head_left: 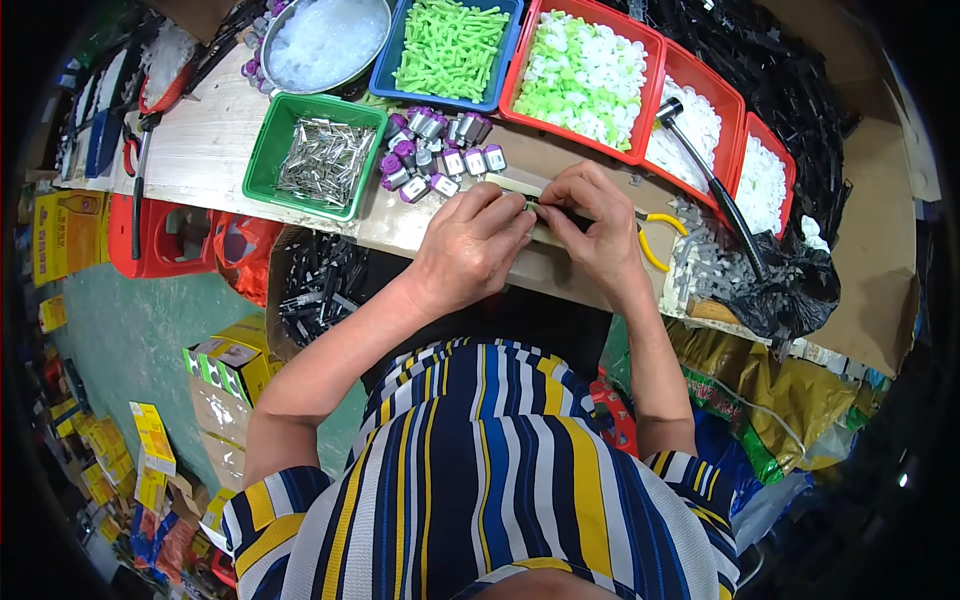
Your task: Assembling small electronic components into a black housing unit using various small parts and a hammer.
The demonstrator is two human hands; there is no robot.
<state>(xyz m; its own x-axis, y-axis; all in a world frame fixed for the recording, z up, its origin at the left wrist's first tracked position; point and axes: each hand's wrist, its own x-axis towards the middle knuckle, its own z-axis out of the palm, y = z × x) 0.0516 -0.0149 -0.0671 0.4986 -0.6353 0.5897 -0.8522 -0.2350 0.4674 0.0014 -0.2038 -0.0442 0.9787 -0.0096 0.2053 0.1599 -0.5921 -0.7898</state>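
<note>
Above the workbench's front edge, my left hand [472, 245] and my right hand [596, 222] are close together with bent, pinching fingers. Between the fingertips shows a small light green piece [531, 205] beside a slim dark part; the fingers cover most of both. Just right of my right hand, pliers with yellow handles [660, 232] lie partly hidden behind it. Several small purple-and-grey blocks [440, 160] are grouped beyond my left hand. To their left stands a green bin [258, 165] of thin metal pieces.
Along the back are a metal bowl [385, 40], a blue bin [378, 75] of green sticks and red bins [515, 90] of white and green pieces. A hammer [720, 190] leans across the right bins. Black parts [325, 280] fill a box below the bench.
</note>
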